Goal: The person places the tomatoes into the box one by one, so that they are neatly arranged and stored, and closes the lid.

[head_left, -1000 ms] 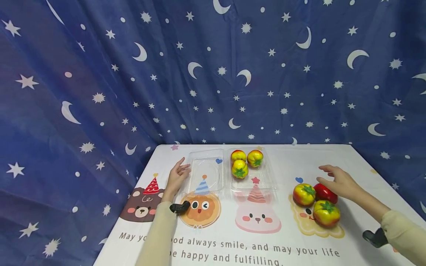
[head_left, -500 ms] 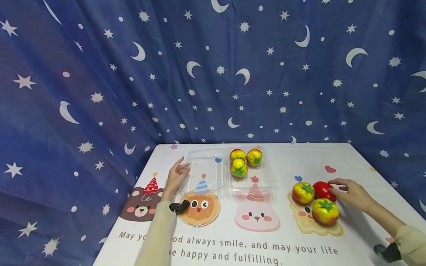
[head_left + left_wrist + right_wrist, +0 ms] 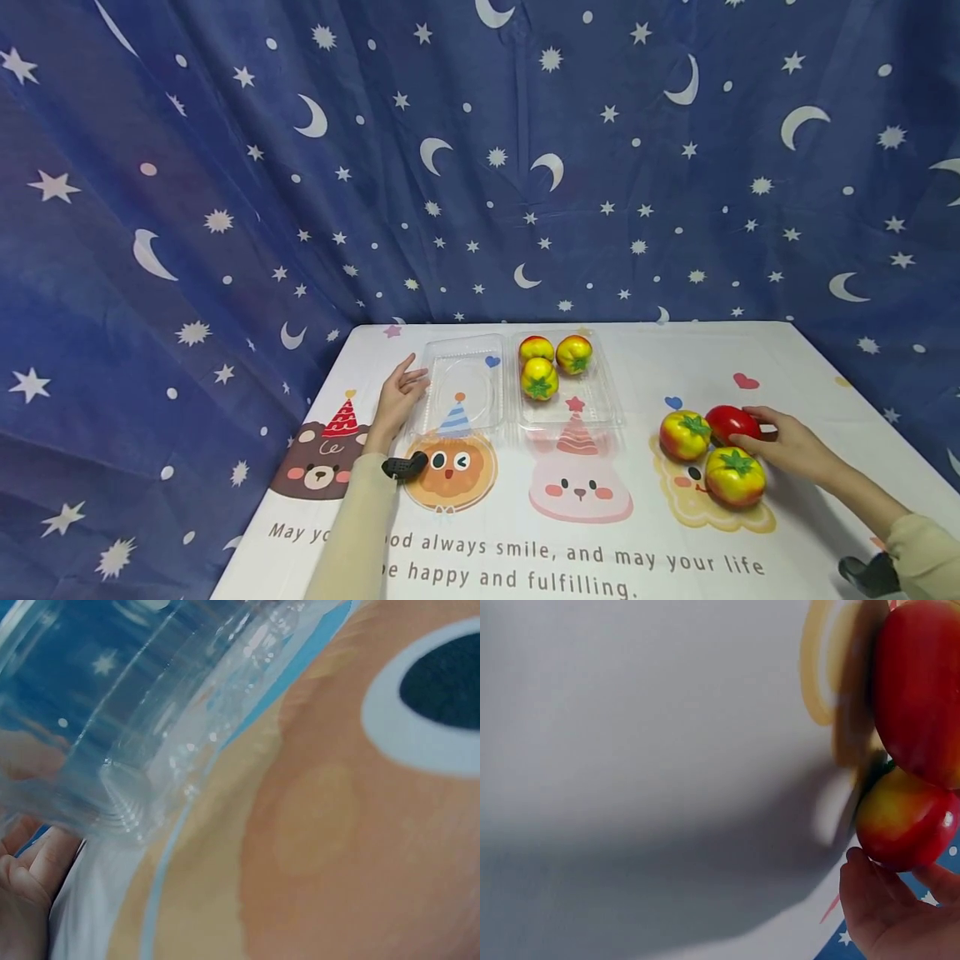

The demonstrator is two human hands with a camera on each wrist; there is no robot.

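Farthest left, my left grip hasn't moved: fingers relaxed, holding nothing, just beside the unfolded clear box (touching it or not, I can't tell). Three yellow fruits stay put in its right half. Toward the right comes the change: the red fruit is now pinched by my right grip, the thumb having dropped lower on its near side. I judge it under control for the work; whether it's clear of the worktop, I can't tell. It sits behind two mottled fruits, round and glossy, a yellow patch showing at the wrist.
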